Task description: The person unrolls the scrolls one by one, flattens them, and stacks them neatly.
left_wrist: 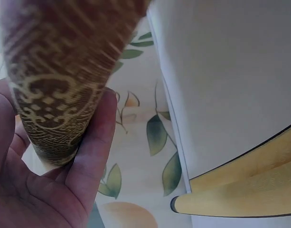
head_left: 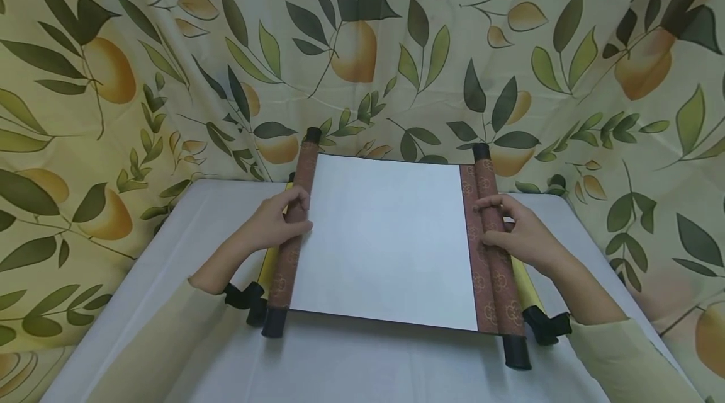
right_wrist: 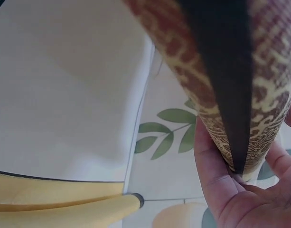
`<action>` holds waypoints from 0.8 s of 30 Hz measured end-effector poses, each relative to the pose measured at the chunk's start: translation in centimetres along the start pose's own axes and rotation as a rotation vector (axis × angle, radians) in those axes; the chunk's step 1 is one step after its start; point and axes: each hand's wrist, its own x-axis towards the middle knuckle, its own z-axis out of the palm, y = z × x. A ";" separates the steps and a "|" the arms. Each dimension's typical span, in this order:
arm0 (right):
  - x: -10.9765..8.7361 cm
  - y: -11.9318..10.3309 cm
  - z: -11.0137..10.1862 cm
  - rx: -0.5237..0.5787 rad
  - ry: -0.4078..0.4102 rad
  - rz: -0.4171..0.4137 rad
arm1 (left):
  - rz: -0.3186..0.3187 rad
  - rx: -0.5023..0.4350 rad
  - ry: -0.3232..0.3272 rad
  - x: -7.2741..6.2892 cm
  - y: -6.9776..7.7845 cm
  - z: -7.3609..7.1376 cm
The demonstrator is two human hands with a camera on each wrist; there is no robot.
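Note:
A hanging scroll with reddish-brown patterned rolls and black end knobs is spread open, its white sheet (head_left: 387,242) facing up. My left hand (head_left: 279,219) grips the left roll (head_left: 287,261), fingers over the far side and thumb on the near side. On the opposite side my right hand (head_left: 523,233) grips the right roll (head_left: 501,271) the same way. Up close, each wrist view shows the brown-gold patterned roll (left_wrist: 60,95) between thumb and fingers. Below lies a second scroll with yellow rolls (head_left: 268,269), mostly hidden by the brown one.
A white-covered table (head_left: 362,365) lies under both scrolls. Behind it hangs a curtain (head_left: 419,75) printed with leaves and orange fruit. In the right wrist view the yellow roll (right_wrist: 88,211) has a black-rimmed end near the table's edge.

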 end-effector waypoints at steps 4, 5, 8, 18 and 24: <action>-0.1 0.2 -0.1 0.001 0.003 -0.003 | -0.008 0.007 0.004 -0.1 0.2 -0.3; -0.1 0.2 -0.1 -0.002 0.004 -0.001 | -0.008 0.012 0.005 -0.1 0.3 -0.4; -0.3 0.4 -0.2 -0.003 0.004 0.010 | -0.002 0.029 0.009 -0.3 0.3 -0.5; -0.6 0.8 -0.4 -0.007 0.001 0.016 | -0.022 0.004 -0.001 -0.4 -0.3 -0.6; -0.7 1.0 -0.4 -0.006 -0.001 0.008 | -0.017 -0.010 -0.004 -0.6 -0.4 -1.0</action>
